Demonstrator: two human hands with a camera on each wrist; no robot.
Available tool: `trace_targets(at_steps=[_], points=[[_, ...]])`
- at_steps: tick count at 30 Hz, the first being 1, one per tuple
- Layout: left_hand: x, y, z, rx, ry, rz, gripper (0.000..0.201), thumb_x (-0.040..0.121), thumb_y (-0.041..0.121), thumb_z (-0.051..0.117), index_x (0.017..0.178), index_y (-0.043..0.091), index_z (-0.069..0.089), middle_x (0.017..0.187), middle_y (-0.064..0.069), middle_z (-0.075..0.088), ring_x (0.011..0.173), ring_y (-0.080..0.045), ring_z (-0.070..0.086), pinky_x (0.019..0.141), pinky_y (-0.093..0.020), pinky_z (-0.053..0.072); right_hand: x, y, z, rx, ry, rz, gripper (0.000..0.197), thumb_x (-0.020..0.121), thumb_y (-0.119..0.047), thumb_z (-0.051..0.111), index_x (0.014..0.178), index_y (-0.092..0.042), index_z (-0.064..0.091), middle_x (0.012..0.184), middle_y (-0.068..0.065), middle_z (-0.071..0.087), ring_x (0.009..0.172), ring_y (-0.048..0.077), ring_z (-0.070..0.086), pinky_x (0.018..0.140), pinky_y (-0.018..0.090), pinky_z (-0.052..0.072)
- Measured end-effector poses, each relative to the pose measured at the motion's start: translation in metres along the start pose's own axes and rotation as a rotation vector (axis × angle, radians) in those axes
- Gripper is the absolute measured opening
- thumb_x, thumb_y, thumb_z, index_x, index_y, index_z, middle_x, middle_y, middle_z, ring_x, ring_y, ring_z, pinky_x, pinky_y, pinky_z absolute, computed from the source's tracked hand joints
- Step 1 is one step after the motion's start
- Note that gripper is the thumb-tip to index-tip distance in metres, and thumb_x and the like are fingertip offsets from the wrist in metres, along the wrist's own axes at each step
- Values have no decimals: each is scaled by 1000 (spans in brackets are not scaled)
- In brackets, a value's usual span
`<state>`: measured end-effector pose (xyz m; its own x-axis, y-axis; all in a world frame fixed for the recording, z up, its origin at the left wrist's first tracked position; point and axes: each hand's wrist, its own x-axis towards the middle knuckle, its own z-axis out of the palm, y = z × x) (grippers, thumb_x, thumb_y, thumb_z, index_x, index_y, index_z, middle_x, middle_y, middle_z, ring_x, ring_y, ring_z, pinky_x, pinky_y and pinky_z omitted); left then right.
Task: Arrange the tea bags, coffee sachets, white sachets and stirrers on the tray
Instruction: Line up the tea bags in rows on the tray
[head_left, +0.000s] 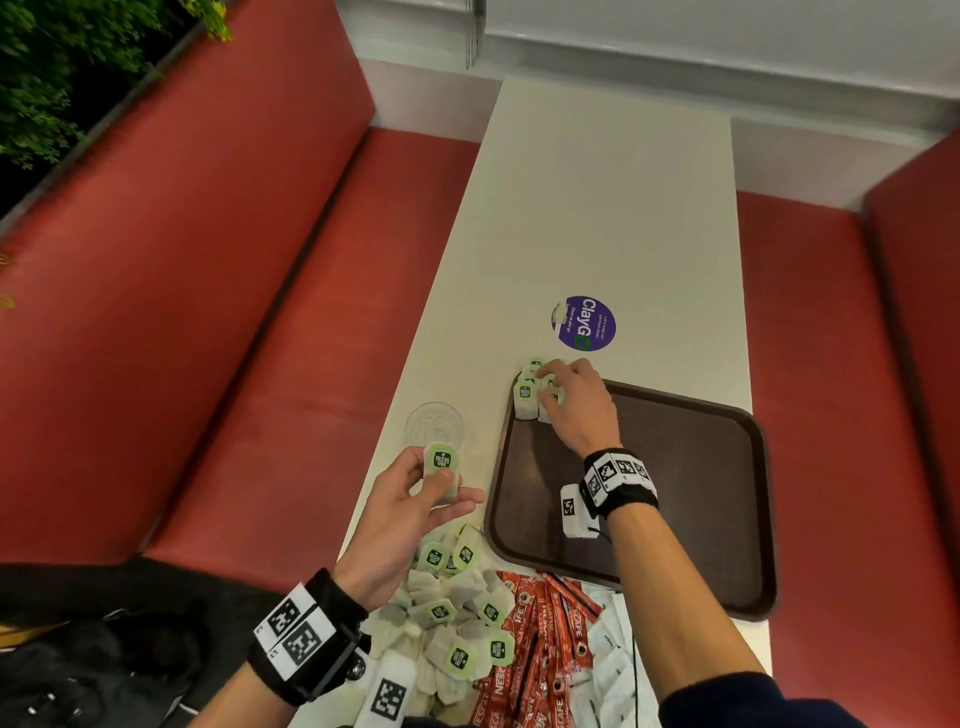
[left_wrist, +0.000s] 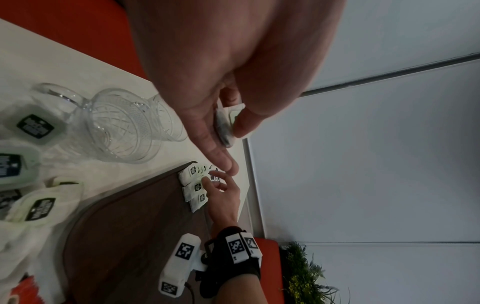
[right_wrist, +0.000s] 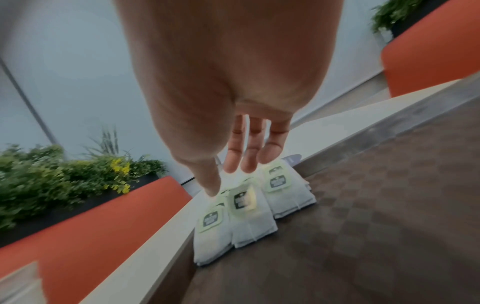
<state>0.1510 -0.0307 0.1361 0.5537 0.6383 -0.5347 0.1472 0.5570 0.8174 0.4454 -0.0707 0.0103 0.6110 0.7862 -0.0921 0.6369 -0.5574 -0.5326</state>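
Observation:
A dark brown tray (head_left: 691, 493) lies on the white table. Several tea bags with green tags (head_left: 527, 397) lean in a row at its far left corner; my right hand (head_left: 563, 395) rests over them with straight fingers, fingertips (right_wrist: 231, 164) touching their tops (right_wrist: 242, 200). My left hand (head_left: 415, 499) holds a small stack of tea bags (head_left: 441, 467) above the table's left edge, pinched between thumb and fingers (left_wrist: 226, 123). A pile of loose tea bags (head_left: 457, 623), red coffee sachets (head_left: 545, 634) and white sachets (head_left: 608, 665) lies near me.
An empty cut-glass cup (head_left: 435, 423) stands left of the tray, close to my left hand. A purple round sticker (head_left: 584, 323) is on the table beyond the tray. Red bench seats (head_left: 234, 338) flank the table on both sides.

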Motion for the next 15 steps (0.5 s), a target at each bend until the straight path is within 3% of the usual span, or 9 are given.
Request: trace_targets(at_steps=[5, 15], points=[[1, -2, 3, -7, -13, 14, 17, 110, 8, 59, 118, -7, 58, 113, -20, 64, 109, -38, 78, 94, -37, 64, -4, -6, 14, -74, -121, -88, 37, 99, -36, 73, 134, -44, 67, 125, 1, 49, 110, 27, 60, 89, 42, 56], [-2, -2, -4, -36, -19, 23, 16, 110, 9, 60, 116, -5, 59, 111, -19, 65, 109, -39, 78, 93, -35, 64, -1, 0, 18, -139, -67, -52, 37, 101, -39, 71, 138, -34, 70, 130, 4, 51, 117, 30, 58, 94, 45, 56]])
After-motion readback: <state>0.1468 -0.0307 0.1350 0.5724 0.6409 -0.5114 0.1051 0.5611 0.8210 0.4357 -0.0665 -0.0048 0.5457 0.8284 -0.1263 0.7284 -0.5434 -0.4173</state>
